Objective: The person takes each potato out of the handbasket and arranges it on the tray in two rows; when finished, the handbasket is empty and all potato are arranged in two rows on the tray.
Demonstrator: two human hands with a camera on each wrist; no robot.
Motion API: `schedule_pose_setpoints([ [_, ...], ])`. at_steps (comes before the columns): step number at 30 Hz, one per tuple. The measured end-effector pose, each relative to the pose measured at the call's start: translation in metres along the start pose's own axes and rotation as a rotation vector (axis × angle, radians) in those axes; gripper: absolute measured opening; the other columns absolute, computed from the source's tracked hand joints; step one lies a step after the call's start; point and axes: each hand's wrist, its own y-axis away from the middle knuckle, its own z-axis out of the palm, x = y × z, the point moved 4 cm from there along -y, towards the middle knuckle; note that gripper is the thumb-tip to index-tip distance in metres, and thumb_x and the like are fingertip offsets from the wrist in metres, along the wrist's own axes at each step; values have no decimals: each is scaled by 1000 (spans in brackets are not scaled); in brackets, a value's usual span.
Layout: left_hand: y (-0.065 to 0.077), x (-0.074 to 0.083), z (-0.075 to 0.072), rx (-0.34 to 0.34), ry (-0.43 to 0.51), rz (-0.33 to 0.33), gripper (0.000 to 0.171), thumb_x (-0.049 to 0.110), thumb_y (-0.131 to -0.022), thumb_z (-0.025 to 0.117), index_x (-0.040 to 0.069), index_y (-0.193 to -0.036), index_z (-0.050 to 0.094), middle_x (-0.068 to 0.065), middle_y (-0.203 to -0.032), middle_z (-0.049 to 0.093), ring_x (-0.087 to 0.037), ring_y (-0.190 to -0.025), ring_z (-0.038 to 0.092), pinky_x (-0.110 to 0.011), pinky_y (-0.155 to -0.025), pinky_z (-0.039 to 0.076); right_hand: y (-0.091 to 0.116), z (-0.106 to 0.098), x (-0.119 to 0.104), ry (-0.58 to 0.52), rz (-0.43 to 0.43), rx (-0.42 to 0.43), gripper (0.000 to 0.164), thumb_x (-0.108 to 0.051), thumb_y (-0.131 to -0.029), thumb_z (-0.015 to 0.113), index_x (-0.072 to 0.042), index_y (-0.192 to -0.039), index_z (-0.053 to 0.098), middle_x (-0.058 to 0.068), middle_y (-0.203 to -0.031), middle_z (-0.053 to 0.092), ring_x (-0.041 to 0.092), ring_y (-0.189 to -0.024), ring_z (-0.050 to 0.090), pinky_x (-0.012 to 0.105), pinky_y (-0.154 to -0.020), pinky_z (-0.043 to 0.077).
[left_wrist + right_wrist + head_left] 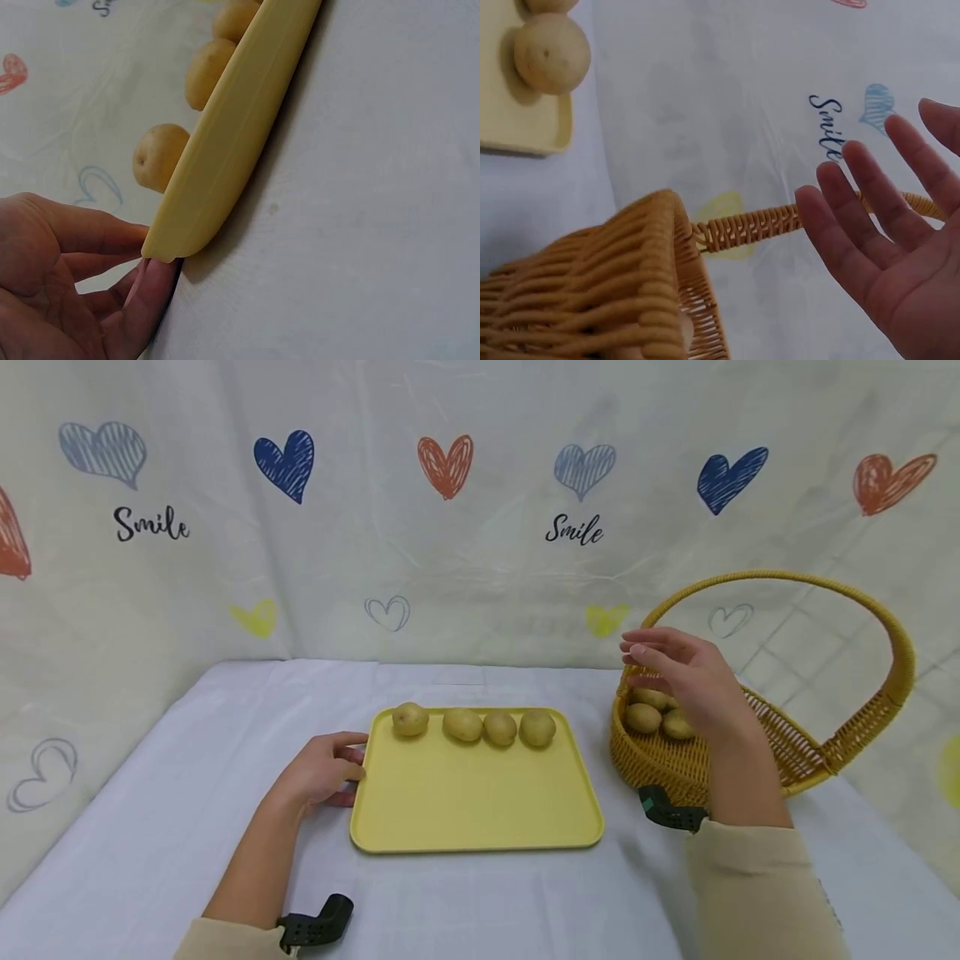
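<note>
A yellow tray [480, 793] lies on the white cloth, with several potatoes [462, 724] in a row along its far edge. My left hand [322, 770] is at the tray's left side; in the left wrist view its thumb and fingers [154, 292] pinch the rim. Over the left part of a wicker basket [660, 768] hovers my right hand [686, 681], fingers extended and apart, holding nothing. More potatoes [643, 718] lie inside the basket, partly hidden by that hand. In the right wrist view the palm [907, 277] is bare, in front of the basket's handle [750, 229].
The basket's tall arched handle [780, 575] rises at the right of the table. A white cloth [450, 910] covers the table, and behind it hangs a pale backdrop [495, 568] printed with hearts and words. Black wrist cameras [318, 925] are strapped to both forearms.
</note>
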Motion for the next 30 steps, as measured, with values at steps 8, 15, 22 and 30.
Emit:
schedule_pose_setpoints([
  [8,-1,-3,0,3,-3,-5,64,-2,-95,59,7,-156,43,-18,-131,52,-25,-97,62,-34,-71,63,-9,-20,7,157,65,-63,52,-44,-104,58,-10,-142,59,-17,-123,67,3,-111,66,25,-89,60],
  [15,-2,-4,1,5,4,-5,63,-3,-95,59,7,-155,44,-18,-130,53,-24,-95,62,-34,-70,62,-17,-39,10,330,166,-198,59,-50,-104,54,-9,-147,53,-13,-128,61,2,-105,68,21,-91,56],
  [22,-4,-3,3,5,7,-6,63,-3,-94,60,8,-155,45,-17,-129,53,-24,-95,63,-34,-70,62,-24,-59,15,558,186,-263,57,-47,-107,51,-7,-147,53,19,-145,57,29,-118,68,42,-96,58],
  [30,-3,-4,2,14,5,-11,64,-2,-94,59,8,-156,44,-17,-130,53,-24,-96,62,-34,-70,62,-41,-75,23,785,222,-309,52,-31,-103,60,4,-142,54,36,-140,53,48,-116,60,50,-82,58],
])
